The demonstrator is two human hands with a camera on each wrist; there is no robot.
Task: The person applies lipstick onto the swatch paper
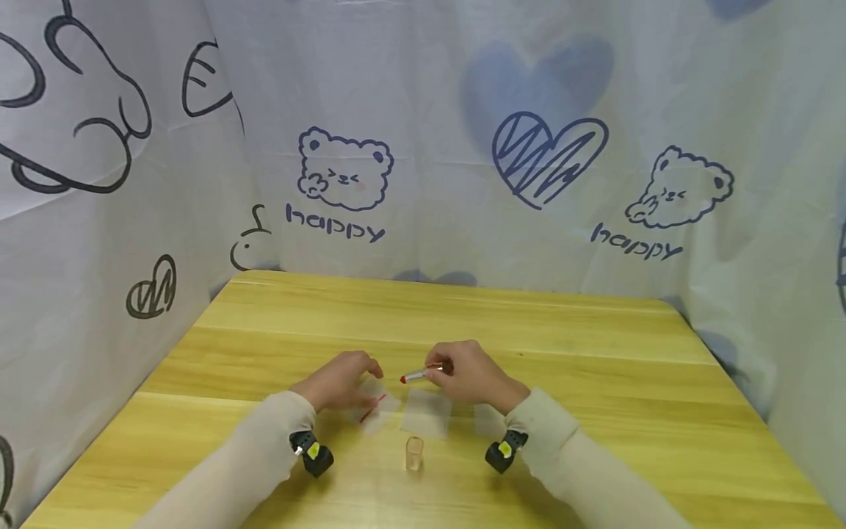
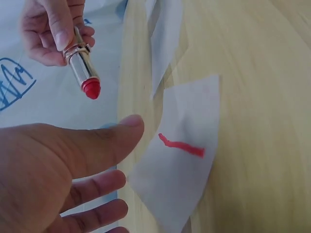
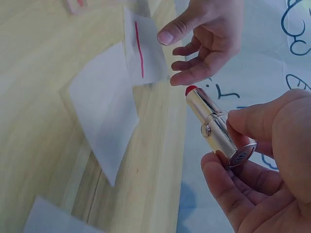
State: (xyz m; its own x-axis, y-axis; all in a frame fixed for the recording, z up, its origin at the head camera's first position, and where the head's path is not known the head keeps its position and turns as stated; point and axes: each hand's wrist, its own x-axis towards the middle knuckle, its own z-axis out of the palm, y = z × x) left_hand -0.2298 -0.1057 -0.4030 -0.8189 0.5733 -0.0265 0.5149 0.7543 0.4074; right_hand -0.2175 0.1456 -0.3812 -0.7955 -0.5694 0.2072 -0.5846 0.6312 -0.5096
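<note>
My right hand (image 1: pixel 472 371) holds a lipstick (image 3: pixel 211 119) with a gold and silver tube, pinching it between thumb and fingers. Its red tip is bare and points toward my left hand (image 1: pixel 340 378). That hand is empty, fingers apart and loosely bent, right beside a small white paper (image 2: pixel 180 179). A short red streak (image 2: pixel 182 145) runs across this sheet. Another paper, blank (image 3: pixel 104 111), lies between the hands on the table. Near the right wrist is a third paper (image 1: pixel 487 421), partly covered by the forearm in the head view.
A clear, orange-tinted cap (image 1: pixel 414 453) stands on the wooden table (image 1: pixel 562 455) in front of the middle paper. White cloth (image 1: pixel 429 220) with drawn hearts and bears hangs behind the table and along its sides. Each wrist wears a small black camera (image 1: pixel 505 450).
</note>
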